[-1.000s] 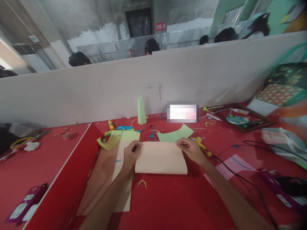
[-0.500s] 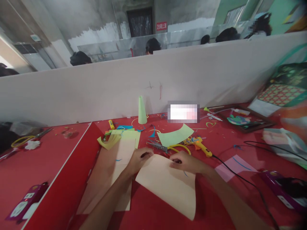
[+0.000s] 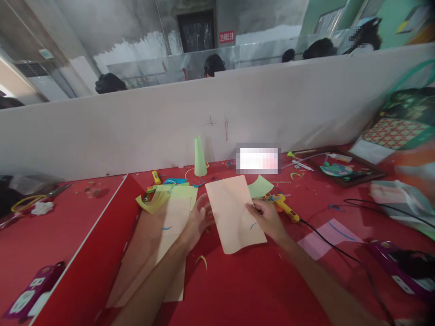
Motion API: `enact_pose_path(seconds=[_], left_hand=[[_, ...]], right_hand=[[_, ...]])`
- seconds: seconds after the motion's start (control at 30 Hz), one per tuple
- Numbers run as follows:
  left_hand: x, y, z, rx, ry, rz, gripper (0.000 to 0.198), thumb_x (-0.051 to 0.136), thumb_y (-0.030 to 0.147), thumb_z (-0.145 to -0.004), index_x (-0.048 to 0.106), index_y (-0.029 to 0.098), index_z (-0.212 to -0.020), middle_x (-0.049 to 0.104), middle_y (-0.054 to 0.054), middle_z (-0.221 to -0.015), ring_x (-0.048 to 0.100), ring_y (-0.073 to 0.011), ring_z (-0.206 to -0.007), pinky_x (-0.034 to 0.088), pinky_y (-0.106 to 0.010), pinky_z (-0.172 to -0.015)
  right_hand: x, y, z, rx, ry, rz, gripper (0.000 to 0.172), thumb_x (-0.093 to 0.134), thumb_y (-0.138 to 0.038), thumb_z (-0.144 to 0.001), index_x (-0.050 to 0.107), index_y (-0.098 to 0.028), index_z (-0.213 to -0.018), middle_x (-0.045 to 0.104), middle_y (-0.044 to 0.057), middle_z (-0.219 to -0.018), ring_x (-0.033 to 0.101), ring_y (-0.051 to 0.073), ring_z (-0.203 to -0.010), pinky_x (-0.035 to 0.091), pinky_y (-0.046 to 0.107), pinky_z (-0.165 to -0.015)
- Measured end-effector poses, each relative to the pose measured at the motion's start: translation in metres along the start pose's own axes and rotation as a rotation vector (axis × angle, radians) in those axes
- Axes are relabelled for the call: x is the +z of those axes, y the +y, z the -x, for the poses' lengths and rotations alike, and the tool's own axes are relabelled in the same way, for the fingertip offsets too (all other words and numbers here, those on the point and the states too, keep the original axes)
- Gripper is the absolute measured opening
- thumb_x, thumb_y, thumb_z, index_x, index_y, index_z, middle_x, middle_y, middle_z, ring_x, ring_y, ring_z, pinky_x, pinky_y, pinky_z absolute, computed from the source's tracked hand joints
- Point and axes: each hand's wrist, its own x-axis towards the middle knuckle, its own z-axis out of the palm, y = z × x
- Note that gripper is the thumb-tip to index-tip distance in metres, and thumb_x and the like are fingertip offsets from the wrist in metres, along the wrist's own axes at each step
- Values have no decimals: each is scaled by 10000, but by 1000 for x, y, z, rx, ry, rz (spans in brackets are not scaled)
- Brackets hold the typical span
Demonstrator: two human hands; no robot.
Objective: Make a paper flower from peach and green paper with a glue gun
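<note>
A cream sheet of paper [image 3: 231,213] with a short blue mark near its lower right is held up over the red table. My right hand [image 3: 270,219] pinches its right edge between thumb and fingers. Beside the left edge, my left hand [image 3: 200,222] is open with its fingers apart and curved; whether a fingertip touches the paper I cannot tell. More cream sheets [image 3: 171,258] lie under my left forearm. Behind the held sheet, a pale green piece of paper [image 3: 261,186] is partly covered. The scissors are hidden behind it.
A green paper cone [image 3: 200,158] stands by the white partition [image 3: 152,131]. To the right are a yellow glue gun [image 3: 287,209] with a black cord, a pink sheet [image 3: 331,239] and a purple power strip [image 3: 394,267]. A red divider [image 3: 91,253] rises on the left.
The cream sheet has been turned and raised, now covering the scissors and part of the green paper. My left hand has let go of its top edge. A thin paper strip now shows on the table.
</note>
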Motion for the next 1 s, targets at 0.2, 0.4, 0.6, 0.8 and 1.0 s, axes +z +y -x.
enact_pose_path(seconds=[0.2,0.4,0.6,0.8,1.0], left_hand=[[23,-16,14,30,213,-276,730,928,357,-669,595,194,-1297,705,-139,-1298,672,-307,-1154,565,-380,-927],[9,-9,6,116,265,-371,381,874,374,-709,661,167,-948,715,-24,-872,652,-155,-783,529,-251,-713],[3,-9,5,123,201,-401,300,820,414,-771,655,180,-860,653,15,-730,593,-118,-618,506,-239,-624],[3,-13,7,-67,59,-339,563,923,410,-649,735,135,-1102,786,-106,-1031,724,-253,-937,570,-352,-859],[-9,-7,0,73,118,-433,466,778,551,-807,764,117,-977,791,-91,-917,703,-227,-782,544,-333,-761]], right_hand=[[25,-13,15,-63,36,92,489,487,-552,-976,346,-232,-634,344,-48,-559,339,119,-544,247,281,-545],[18,-10,9,-17,92,15,513,500,-604,-952,346,-239,-626,323,-54,-569,338,117,-554,268,262,-526],[6,-4,3,42,85,-90,490,556,-614,-918,426,-231,-641,386,-38,-598,375,131,-585,309,256,-526],[9,5,4,35,-131,-60,514,534,-628,-931,374,-234,-640,327,-45,-606,334,127,-590,271,261,-536],[4,6,1,43,-185,-38,526,513,-649,-922,362,-234,-637,322,-41,-629,337,127,-599,263,267,-550]])
